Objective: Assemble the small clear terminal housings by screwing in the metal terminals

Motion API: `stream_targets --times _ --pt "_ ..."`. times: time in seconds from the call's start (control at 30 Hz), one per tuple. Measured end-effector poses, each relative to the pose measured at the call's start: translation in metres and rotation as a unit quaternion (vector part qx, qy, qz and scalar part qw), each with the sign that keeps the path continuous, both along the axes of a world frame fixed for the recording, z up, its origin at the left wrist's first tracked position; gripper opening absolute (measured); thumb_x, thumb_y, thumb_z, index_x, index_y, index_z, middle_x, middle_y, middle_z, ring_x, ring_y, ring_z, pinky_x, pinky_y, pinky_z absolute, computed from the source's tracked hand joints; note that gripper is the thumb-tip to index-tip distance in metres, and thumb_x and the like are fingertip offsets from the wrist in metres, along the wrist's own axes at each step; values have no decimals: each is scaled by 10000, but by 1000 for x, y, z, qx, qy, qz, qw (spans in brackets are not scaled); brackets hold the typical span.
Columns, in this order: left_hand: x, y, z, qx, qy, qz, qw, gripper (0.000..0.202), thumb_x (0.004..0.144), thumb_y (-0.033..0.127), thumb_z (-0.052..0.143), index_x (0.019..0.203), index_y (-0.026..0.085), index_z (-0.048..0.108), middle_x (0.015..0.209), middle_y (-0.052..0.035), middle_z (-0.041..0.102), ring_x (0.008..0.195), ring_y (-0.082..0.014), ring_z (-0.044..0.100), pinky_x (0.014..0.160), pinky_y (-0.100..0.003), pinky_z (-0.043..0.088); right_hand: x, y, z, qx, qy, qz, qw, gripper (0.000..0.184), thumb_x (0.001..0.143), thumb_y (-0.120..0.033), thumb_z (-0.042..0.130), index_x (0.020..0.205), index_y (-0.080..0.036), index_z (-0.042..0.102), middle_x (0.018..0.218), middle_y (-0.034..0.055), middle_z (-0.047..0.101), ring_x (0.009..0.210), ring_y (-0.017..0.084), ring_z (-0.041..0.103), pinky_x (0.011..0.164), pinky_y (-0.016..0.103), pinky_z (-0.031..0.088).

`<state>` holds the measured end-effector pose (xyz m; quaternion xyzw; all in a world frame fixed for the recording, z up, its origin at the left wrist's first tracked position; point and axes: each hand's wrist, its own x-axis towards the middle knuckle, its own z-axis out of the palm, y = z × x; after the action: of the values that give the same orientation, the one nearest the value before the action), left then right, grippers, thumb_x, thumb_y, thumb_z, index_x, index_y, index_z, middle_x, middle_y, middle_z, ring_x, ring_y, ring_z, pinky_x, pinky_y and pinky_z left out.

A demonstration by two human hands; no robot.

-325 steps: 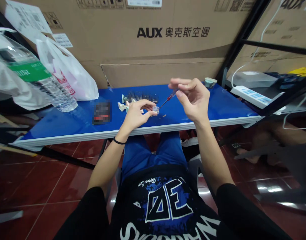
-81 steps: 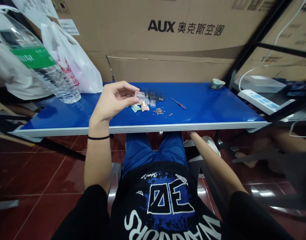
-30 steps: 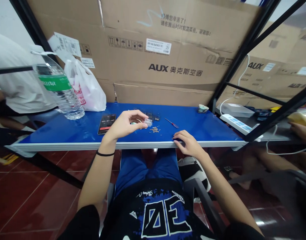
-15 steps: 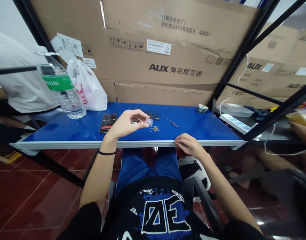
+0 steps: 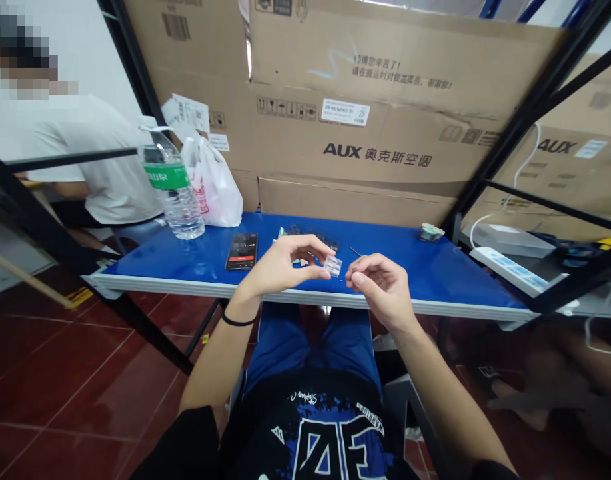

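Between the thumb and fingers of my left hand [image 5: 290, 267] is a small clear plastic block [image 5: 334, 266], held above the front of the blue table [image 5: 185, 267]. My right hand [image 5: 382, 287] is just to its right, thumb and fingertips pinched together. Something tiny and dark shows at that pinch, too small to name. Behind my right fingers pokes the thin shaft of a screwdriver [image 5: 355, 251], its handle hidden. Small dark parts [image 5: 328, 240] lie on the table behind my left hand, partly covered by it.
A phone [image 5: 242, 251] lies left of my hands. Farther left stand a large water bottle [image 5: 172, 187] and a white plastic bag [image 5: 218, 187]. At the right are a small greenish object [image 5: 431, 232] and a power strip [image 5: 515, 270]. Cardboard [image 5: 360, 193] walls the back; a person [image 5: 105, 160] sits at left.
My right hand has risen from the table's front edge to beside the clear block, its fingers now pinched. The camera view has shifted left. My left hand still grips the block.
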<state>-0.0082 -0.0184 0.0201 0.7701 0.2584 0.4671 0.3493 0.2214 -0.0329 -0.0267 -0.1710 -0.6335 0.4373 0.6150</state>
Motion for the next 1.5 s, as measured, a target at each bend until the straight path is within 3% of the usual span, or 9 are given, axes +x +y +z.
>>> stream_targets --times 0.17,0.3,0.57,0.7,1.0,1.5 --pt "-1 -9 3 9 -11 -8 1000 312 804 288 929 1065 177 800 1031 -68 801 896 -167 754 816 -273 610 -8 -12 10 35 -14 -49 998 90 923 -169 803 974 -235 769 922 17 774 801 133 752 749 264 620" --pt "-1 -10 2 18 -6 -5 1000 320 810 292 932 1082 184 802 1010 -62 794 905 -170 755 818 -267 612 -5 -14 14 120 -78 -118 983 109 953 -139 743 993 -239 755 974 37 752 918 169 732 810 315 609" --pt "4 -10 2 40 -5 24 999 307 806 294 933 1059 178 804 1014 -76 788 860 -170 740 793 -285 626 -3 -9 16 350 -198 -279 872 240 954 -22 668 1095 -210 714 988 69 712 907 182 703 780 342 624" --pt "5 -12 5 42 -4 27 999 301 793 281 936 1043 177 803 989 -64 782 829 -162 731 787 -286 628 -4 -5 12 404 -206 -325 830 305 950 10 649 1143 -218 710 1005 79 711 891 181 712 743 334 642" --pt "5 -13 6 17 1 37 999 321 778 321 939 1023 170 798 957 -72 786 794 -182 725 794 -334 637 3 -1 11 429 -227 -309 818 495 933 45 577 1280 -279 718 1056 87 734 902 194 717 715 340 648" --pt "7 -12 3 2 -14 23 1000 330 775 312 946 1033 166 802 944 -67 782 799 -169 720 782 -305 631 5 1 10 477 -227 -333 781 533 909 39 652 1339 -271 702 1015 66 797 900 213 752 782 384 661"
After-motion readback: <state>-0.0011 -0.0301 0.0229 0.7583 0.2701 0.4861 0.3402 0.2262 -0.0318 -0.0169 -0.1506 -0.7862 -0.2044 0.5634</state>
